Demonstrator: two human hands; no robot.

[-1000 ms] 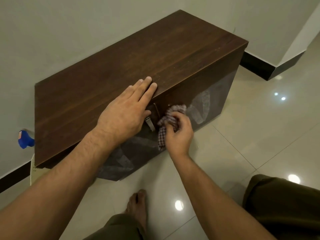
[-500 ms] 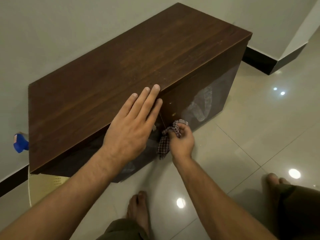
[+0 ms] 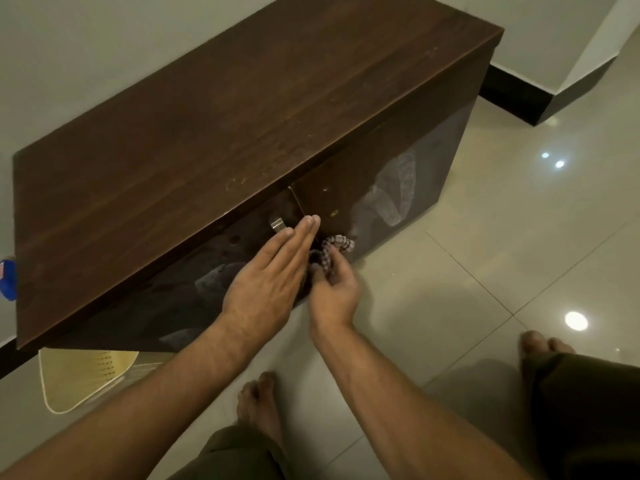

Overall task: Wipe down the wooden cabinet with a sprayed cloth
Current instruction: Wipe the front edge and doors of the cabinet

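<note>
Both hands now low on the cabinet front, cloth bunched in my right.

My right hand (image 3: 332, 289) is clenched around the checked cloth (image 3: 334, 245), pressing it against the glossy door just at 3 o'clock of the centre seam. My left hand (image 3: 266, 282) lies flat and released, fingers straight; a second ago it rested on the top edge, and it has slid down to 9 o'clock of the cloth, under the metal handle (image 3: 278, 225). The wooden cabinet (image 3: 242, 109) fills 12 o'clock. I judge the wiping has moved down the front, lower panels left.
</note>
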